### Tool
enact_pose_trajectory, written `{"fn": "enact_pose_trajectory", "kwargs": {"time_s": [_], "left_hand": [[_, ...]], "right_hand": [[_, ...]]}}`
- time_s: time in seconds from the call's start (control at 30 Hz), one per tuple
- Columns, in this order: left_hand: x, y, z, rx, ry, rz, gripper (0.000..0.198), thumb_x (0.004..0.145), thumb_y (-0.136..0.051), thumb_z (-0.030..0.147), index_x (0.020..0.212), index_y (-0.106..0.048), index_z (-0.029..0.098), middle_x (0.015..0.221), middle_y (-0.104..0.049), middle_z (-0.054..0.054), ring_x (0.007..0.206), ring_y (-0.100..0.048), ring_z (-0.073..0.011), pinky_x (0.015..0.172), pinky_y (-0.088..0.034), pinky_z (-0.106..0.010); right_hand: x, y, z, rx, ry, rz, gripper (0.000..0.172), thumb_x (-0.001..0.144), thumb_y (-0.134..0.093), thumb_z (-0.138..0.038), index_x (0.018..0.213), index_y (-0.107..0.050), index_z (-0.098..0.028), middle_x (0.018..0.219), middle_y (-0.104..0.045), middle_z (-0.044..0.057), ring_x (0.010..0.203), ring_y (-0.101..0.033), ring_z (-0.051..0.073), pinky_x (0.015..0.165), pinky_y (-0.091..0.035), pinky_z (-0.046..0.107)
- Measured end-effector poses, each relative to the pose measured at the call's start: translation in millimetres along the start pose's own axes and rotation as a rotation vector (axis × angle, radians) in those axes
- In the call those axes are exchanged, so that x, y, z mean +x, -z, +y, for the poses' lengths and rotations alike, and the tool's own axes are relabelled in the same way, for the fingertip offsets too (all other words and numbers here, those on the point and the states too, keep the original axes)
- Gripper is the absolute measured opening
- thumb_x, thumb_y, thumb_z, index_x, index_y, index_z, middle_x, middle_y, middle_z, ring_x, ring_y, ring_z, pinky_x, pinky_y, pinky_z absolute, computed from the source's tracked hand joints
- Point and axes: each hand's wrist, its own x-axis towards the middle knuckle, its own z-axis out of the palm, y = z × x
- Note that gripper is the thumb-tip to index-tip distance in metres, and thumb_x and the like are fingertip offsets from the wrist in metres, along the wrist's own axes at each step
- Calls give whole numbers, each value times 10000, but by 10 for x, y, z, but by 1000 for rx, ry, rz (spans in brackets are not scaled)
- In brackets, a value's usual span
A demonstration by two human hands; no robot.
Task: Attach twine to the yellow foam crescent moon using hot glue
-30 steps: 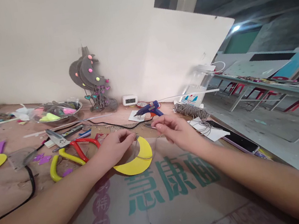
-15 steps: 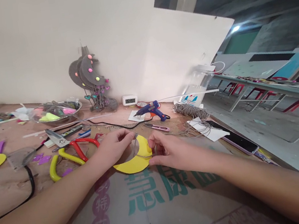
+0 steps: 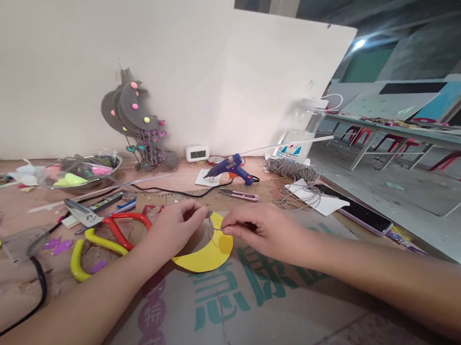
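Observation:
A yellow crescent (image 3: 204, 257) lies on the printed sheet, between my hands. A thin grey string (image 3: 217, 229) crosses its upper part. My left hand (image 3: 178, 228) is closed in a pinch at the crescent's upper tip, with the string's grey end at the fingertips. From the right side, my right hand (image 3: 269, 229) pinches the string between thumb and forefinger just above the crescent. Its other fingers are curled and partly hidden. Beside my left wrist rest scissors (image 3: 126, 219) with red and yellow handles.
Behind the hands lie a blue glue gun (image 3: 229, 167), pink-handled snips (image 3: 239, 195) and a grey string bundle (image 3: 289, 169). A phone (image 3: 363, 212) lies at right. A metal bowl (image 3: 82, 185) of scraps and grey hanging crescents (image 3: 131, 109) are at the back left.
My right hand has gone from loosely curled fingers at the crescent's right edge to a pinch on the string, higher up. More of the crescent shows. My left hand stays pinched.

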Motion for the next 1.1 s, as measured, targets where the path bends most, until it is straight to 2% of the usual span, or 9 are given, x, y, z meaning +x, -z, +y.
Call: {"fn": "enact_pose_trajectory", "kwargs": {"time_s": [0.1, 0.23, 0.4, 0.57, 0.67, 0.77, 0.87, 1.1], "left_hand": [[-8, -5, 27, 55, -15, -31, 272, 780, -433, 387, 700, -593, 182, 609, -567, 33, 583, -483, -123, 529, -329, -213], [-9, -6, 22, 71, 15, -39, 289, 783, -430, 403, 716, -608, 186, 577, -554, 34, 547, -475, -122, 514, -321, -219], [-2, -1, 1, 40, 34, -29, 297, 779, -428, 415, 720, -611, 188, 574, -565, 33, 539, -478, -122, 496, -318, -219], [-5, 0, 16, 45, 28, -42, 286, 771, -432, 395, 701, -612, 184, 578, -583, 25, 541, -483, -123, 498, -325, -221], [-8, 3, 27, 43, 33, -53, 290, 772, -432, 405, 701, -611, 187, 576, -583, 28, 536, -484, -123, 504, -330, -221], [-16, 7, 36, 39, 36, -67, 281, 774, -431, 403, 691, -597, 192, 567, -568, 34, 530, -476, -120, 502, -326, -220], [-26, 8, 40, 32, 29, -85, 281, 777, -425, 406, 680, -578, 192, 559, -555, 34, 517, -468, -118, 490, -319, -220], [-34, -10, 39, 31, -12, -120, 300, 768, -424, 427, 669, -570, 184, 607, -576, 14, 557, -501, -130, 506, -345, -226]], "right_hand": [[32, -9, 43, 76, -44, 82, 218, 865, -434, -319, 858, -608, -187, 759, -623, 16, 663, -520, 118, 614, -371, 228], [104, 52, 260, 139, -155, 193, 228, 854, -437, -333, 799, -580, -165, 726, -563, 11, 618, -463, 105, 564, -349, 220], [139, 66, 493, 176, -236, 138, 224, 823, -471, -328, 721, -567, -154, 646, -536, 0, 576, -441, 99, 539, -343, 219], [139, 36, 462, 384, -375, 66, 230, 808, -472, -386, 781, -535, -166, 706, -590, 2, 404, -386, 55, 411, -300, 205], [154, 24, 449, 515, -436, 20, 242, 802, -470, -408, 817, -509, -169, 560, -512, -43, 356, -353, 54, 376, -266, 195], [164, -4, 491, 428, -412, 74, 250, 777, -512, -393, 777, -552, -146, 520, -420, -55, 435, -349, 58, 419, -255, 188], [162, -40, 535, 340, -388, 103, 259, 772, -515, -383, 758, -581, -132, 570, -438, -36, 496, -349, 65, 455, -262, 195], [147, -82, 529, 303, -376, 116, 279, 783, -484, -400, 779, -575, -136, 572, -438, -30, 504, -349, 76, 457, -272, 199]]}}
